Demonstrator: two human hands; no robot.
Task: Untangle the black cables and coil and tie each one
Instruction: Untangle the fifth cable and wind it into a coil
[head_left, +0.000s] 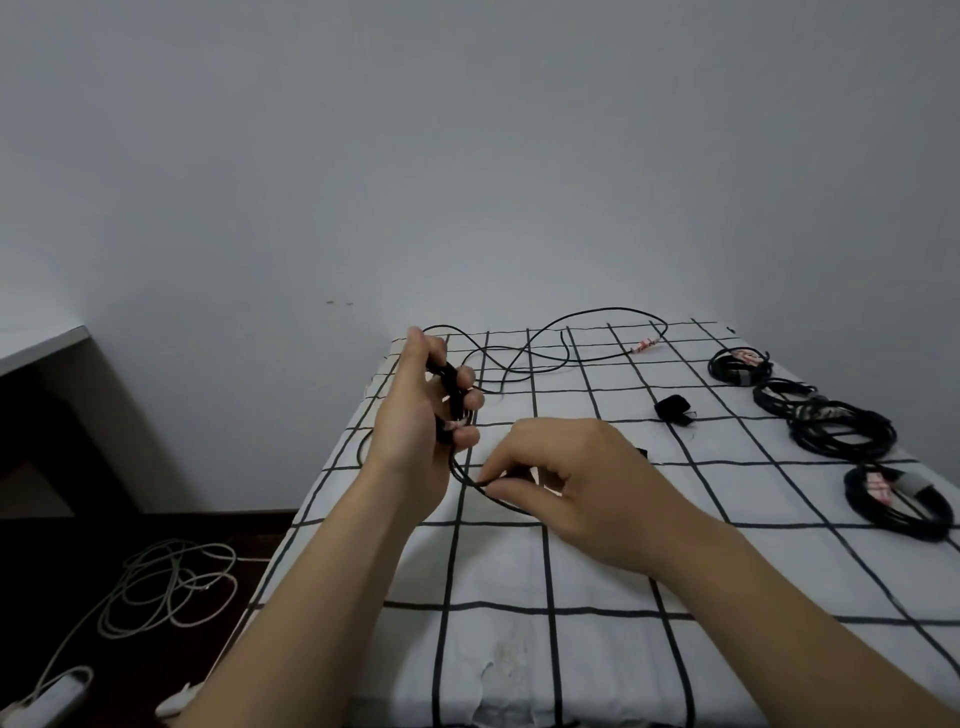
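Observation:
A thin black cable (540, 358) runs in loose loops over the far part of the checked tablecloth (597, 561). My left hand (421, 415) is raised above the cloth's left edge, fingers curled round a small bundle of that cable. Just below and to the right, my right hand (566, 483) pinches the same cable between thumb and fingertips, and a short arc of it hangs between both hands. Several coiled black cables lie along the right side: one (740, 366) at the back, one (841, 428) in the middle, one (898, 501) nearest.
A small black strap (674, 409) lies on the cloth right of centre. On the dark floor to the left lie a loose pale cable (166, 587) and a white power strip (57, 699). A white desk corner (41, 343) stands at far left.

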